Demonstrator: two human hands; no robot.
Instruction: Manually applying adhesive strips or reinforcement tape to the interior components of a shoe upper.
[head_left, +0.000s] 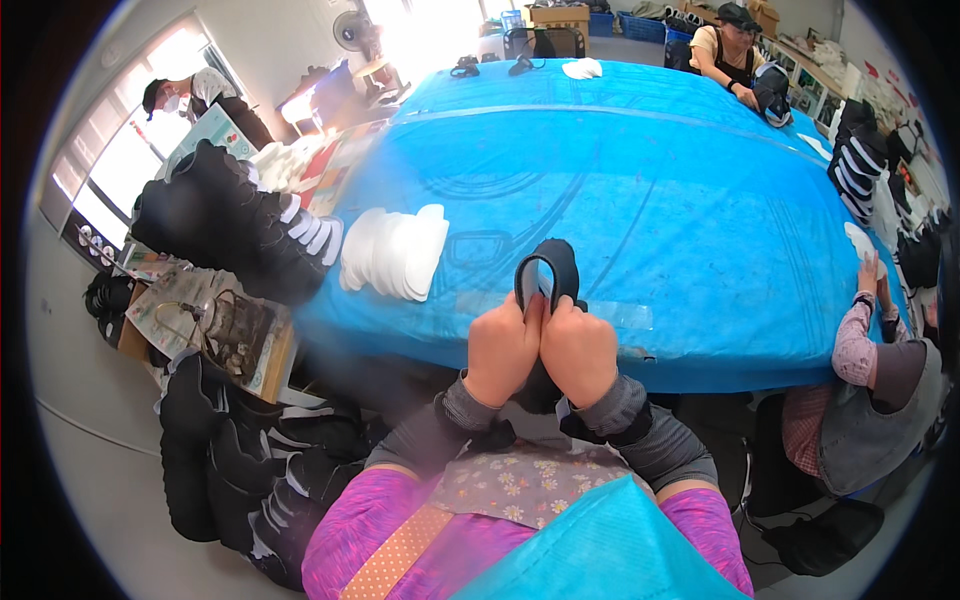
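Note:
Both hands meet at the table's near edge, pinching a black padded piece that looks like a shoe upper (561, 262). It curves into an upright loop, its pale grey lining showing inside. My left hand (502, 345) is closed on its left side. My right hand (580, 348) grips the right side, and the knuckles of both hands nearly touch. The lower part of the piece is mostly hidden by my hands. Beyond them to the left, a row of overlapping white insole-shaped pieces (393, 252) lies on the blue-covered table (600, 190).
Black shoe uppers with white edges (240, 225) are piled at the table's left, and more black pieces (265, 460) hang lower left. A co-worker (880, 400) sits at right, another (725, 55) far right, a third (205, 95) far left. A wooden side table (190, 310) stands left.

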